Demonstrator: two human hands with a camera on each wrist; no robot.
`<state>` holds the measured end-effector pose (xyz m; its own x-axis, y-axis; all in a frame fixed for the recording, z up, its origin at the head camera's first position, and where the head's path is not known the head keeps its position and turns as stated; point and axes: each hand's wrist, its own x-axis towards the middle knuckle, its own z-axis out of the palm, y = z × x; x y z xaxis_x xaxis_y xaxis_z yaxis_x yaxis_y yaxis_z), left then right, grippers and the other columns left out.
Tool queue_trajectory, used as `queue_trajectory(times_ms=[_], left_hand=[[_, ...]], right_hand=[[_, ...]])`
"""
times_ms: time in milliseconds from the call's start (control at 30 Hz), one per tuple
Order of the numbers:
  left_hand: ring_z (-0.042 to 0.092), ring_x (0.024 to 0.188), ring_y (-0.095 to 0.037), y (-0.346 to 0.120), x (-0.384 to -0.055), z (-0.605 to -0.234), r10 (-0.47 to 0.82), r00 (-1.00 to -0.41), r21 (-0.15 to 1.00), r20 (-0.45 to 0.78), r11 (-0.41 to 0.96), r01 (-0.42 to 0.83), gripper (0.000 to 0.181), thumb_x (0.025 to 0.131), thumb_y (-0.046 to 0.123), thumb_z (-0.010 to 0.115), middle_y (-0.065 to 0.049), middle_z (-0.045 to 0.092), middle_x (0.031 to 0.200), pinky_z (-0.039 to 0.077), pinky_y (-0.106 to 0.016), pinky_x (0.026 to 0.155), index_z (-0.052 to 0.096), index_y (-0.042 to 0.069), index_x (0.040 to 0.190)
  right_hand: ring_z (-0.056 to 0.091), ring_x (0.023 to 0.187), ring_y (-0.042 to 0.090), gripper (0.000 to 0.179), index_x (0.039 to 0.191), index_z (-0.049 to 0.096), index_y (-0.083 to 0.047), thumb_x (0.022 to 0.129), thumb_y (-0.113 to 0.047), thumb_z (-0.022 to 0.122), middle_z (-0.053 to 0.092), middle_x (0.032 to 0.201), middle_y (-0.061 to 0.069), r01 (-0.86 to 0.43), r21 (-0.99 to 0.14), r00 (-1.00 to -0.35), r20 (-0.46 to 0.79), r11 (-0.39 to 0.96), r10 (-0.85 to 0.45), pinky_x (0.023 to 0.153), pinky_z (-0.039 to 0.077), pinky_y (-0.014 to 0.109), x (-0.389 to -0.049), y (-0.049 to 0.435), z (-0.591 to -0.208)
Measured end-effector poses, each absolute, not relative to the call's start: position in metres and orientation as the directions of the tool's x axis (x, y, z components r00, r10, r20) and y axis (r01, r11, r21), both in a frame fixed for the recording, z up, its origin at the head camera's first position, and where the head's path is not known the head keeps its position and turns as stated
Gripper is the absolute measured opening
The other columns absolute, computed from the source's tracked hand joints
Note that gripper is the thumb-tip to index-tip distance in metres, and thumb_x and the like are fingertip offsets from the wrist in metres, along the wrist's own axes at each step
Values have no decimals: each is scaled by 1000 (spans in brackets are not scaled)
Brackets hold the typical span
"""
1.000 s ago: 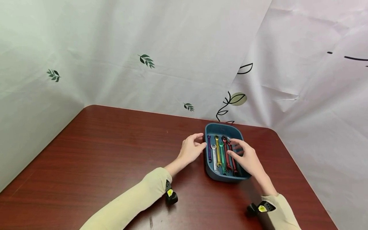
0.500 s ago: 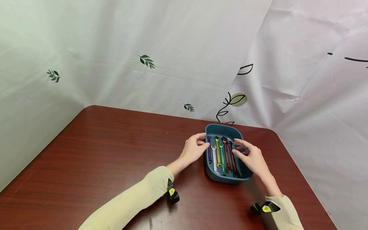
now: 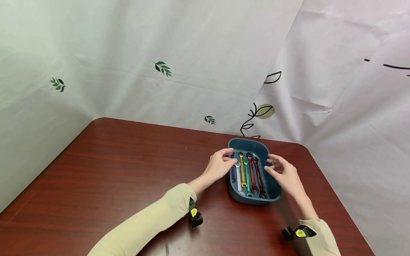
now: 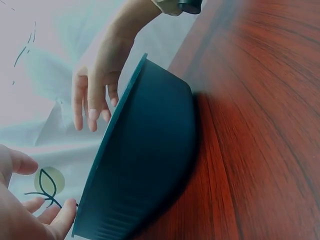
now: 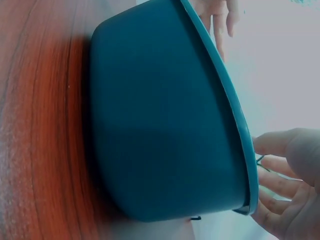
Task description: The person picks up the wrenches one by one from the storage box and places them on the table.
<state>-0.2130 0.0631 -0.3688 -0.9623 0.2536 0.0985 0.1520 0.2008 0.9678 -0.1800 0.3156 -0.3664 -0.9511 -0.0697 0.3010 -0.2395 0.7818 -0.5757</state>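
A blue plastic bin (image 3: 253, 201) holds several combination wrenches lying side by side. From left to right they include a purple wrench (image 3: 233, 175), a silver wrench (image 3: 238, 179), a yellow wrench (image 3: 243, 171), a green wrench (image 3: 247, 179) and two red ones, the rightmost a darker red wrench (image 3: 258, 179). My left hand (image 3: 219, 165) hovers at the bin's left rim, fingertips over the purple and silver wrenches, holding nothing. At the right rim is my right hand (image 3: 286, 176), fingers loosely bent and nothing between them. Both wrist views show the bin's outer wall (image 4: 145, 145).
The bin stands near the back right of a reddish-brown wooden table (image 3: 128, 170). A pale curtain (image 3: 179, 53) with leaf prints hangs behind the table. Each sleeve carries a black wrist camera, such as the left camera (image 3: 195, 218).
My left hand has moved right, from beside the bin to over its left rim. My right hand has drawn right, from above the red wrenches to the right rim. The wrenches stay put.
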Motion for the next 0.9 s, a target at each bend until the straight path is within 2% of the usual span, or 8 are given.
queue_trajectory(times_ms=[367, 600, 900], left_hand=[[61, 118, -25, 69, -214, -359, 287, -955, 971, 79, 197, 139, 43, 92, 21, 63, -9, 58, 136, 53, -39, 97, 57, 10, 133], [63, 115, -21, 74, -214, -355, 306, -949, 969, 70, 205, 138, 43, 92, 22, 63, -8, 58, 136, 55, -38, 94, 57, 11, 133], [64, 112, -20, 82, -218, -354, 329, -943, 971, 46, 207, 120, 44, 92, 23, 64, -7, 58, 135, 56, -35, 92, 56, 13, 134]], right_hand=[[49, 83, -16, 41, 129, 58, -5, 92, -22, 65, 69, 109, 16, -199, -593, -946, 324, 780, 5, 71, 45, 1, -181, 324, -373], [50, 79, -17, 36, 124, 63, -6, 91, -21, 66, 71, 105, 15, -163, -626, -927, 361, 762, 99, 67, 45, 3, -184, 327, -375], [51, 76, -14, 38, 123, 64, -5, 92, -26, 65, 69, 108, 19, -69, -676, -947, 275, 734, 164, 63, 48, 9, -185, 331, -371]])
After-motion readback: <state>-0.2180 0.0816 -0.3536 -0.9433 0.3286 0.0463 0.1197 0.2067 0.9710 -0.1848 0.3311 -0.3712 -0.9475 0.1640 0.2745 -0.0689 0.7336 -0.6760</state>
